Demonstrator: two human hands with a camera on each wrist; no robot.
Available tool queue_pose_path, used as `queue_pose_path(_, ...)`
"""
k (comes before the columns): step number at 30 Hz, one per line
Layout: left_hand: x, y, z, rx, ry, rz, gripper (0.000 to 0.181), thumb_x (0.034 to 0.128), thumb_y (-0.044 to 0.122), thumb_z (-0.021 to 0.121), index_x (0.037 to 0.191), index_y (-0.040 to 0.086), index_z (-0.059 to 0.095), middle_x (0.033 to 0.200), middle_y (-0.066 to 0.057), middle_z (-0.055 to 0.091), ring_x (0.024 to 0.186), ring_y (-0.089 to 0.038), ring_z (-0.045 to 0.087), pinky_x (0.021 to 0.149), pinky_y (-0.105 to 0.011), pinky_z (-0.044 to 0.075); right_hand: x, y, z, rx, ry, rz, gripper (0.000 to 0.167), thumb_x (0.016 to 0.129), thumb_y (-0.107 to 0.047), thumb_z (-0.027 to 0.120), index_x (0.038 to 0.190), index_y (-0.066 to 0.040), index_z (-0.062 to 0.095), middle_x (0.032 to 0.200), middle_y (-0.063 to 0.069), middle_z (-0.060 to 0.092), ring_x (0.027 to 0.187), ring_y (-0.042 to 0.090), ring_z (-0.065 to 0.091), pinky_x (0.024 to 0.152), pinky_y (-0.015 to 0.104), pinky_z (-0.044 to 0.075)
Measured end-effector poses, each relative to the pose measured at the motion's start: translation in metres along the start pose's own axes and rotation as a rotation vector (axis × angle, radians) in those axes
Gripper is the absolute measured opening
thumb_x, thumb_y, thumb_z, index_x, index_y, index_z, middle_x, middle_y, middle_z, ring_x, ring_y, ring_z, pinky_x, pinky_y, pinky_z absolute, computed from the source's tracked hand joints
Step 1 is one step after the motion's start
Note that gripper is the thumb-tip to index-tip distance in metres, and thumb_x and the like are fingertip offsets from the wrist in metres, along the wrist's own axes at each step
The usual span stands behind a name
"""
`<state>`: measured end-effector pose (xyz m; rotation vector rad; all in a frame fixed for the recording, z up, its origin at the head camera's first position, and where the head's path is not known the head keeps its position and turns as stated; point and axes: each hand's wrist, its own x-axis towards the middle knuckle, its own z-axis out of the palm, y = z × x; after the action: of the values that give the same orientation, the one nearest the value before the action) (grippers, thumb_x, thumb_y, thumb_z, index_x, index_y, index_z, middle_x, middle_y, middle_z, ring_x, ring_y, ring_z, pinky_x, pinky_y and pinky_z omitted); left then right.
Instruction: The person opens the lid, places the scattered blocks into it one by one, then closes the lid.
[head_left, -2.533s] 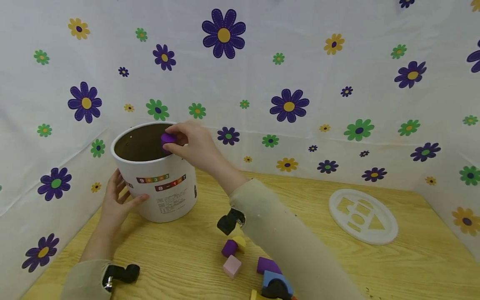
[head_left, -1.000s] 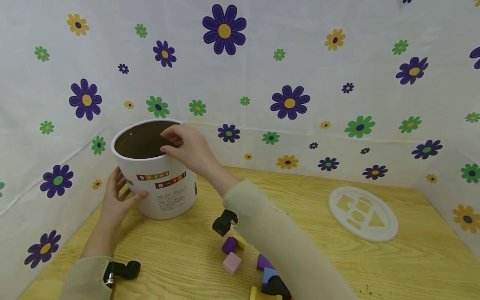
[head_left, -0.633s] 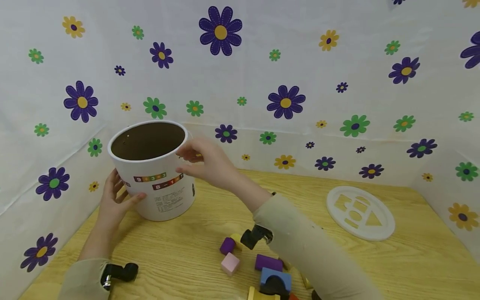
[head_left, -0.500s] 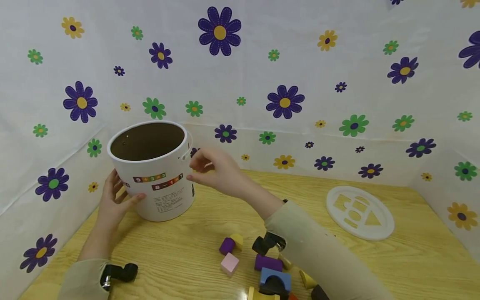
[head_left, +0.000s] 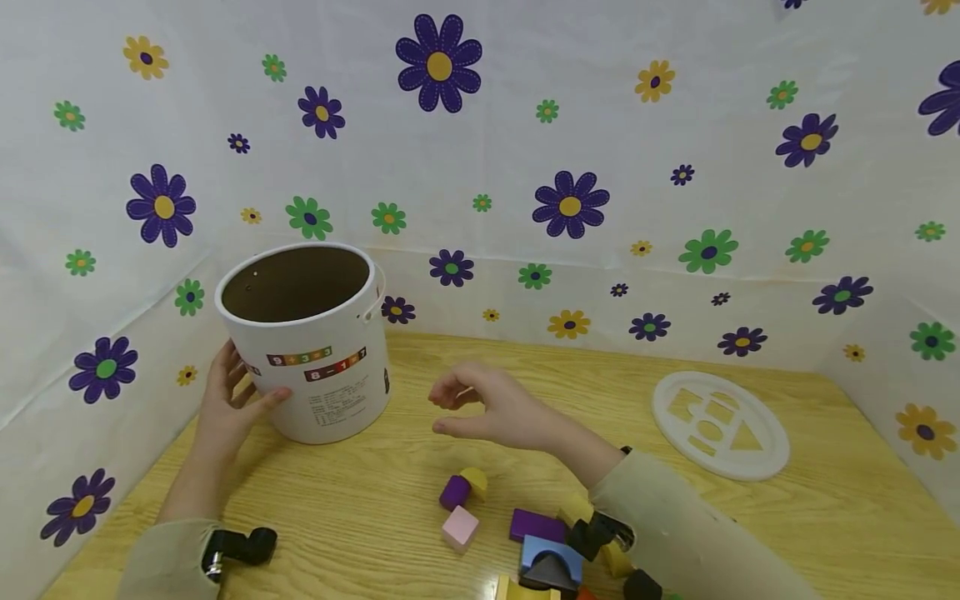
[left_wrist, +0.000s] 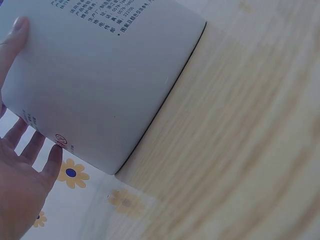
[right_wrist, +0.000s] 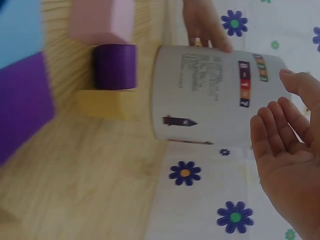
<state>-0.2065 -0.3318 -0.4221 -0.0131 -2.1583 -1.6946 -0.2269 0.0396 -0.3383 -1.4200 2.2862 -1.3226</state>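
Note:
A white bucket with coloured sums printed on its side stands on the table's left, slightly tilted in view. My left hand holds it by the left side, thumb on the front, fingers round the back; the left wrist view shows this hand touching the wall. My right hand hovers in the air right of the bucket, holding nothing, fingers loosely bent. Below it lie a purple cylinder, a yellow half-round block and a pink cube. The bucket's bottom is hidden inside.
Nearer me lie a purple block, a blue arch block, a yellow block and others, partly behind my right sleeve. A white lid with shaped holes lies at the right. Flowered cloth hangs round the table's back and sides.
The purple piece in my right hand was let go over the bucket and is out of sight. That hand then moved right and down, away from the rim. My left hand stayed on the bucket.

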Motion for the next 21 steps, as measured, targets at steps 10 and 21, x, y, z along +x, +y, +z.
queue_pose_path(10, 0.001, 0.004, 0.000, 0.005, -0.006, -0.017, 0.091, 0.0879, 0.012, 0.070, 0.153, 0.035, 0.010, 0.157, -0.001, 0.013, 0.142, -0.029, 0.015, 0.114, -0.055, 0.017, -0.030, 0.026, 0.005, 0.070, -0.135, 0.113, 0.029, 0.085, -0.008, 0.072, 0.111, -0.006, 0.059, 0.107, 0.004, 0.060, 0.103, 0.024, 0.058, 0.093, 0.035, 0.051)
queue_pose_path(21, 0.003, 0.006, -0.001, 0.000, -0.010, -0.023, 0.091, 0.0874, 0.011, 0.070, 0.153, 0.035, 0.010, 0.157, -0.001, 0.014, 0.141, -0.029, 0.016, 0.114, -0.056, 0.017, -0.044, 0.043, 0.009, 0.058, -0.248, 0.207, 0.039, 0.080, -0.006, 0.077, 0.113, 0.001, 0.057, 0.107, 0.010, 0.059, 0.102, 0.023, 0.057, 0.092, 0.029, 0.051)
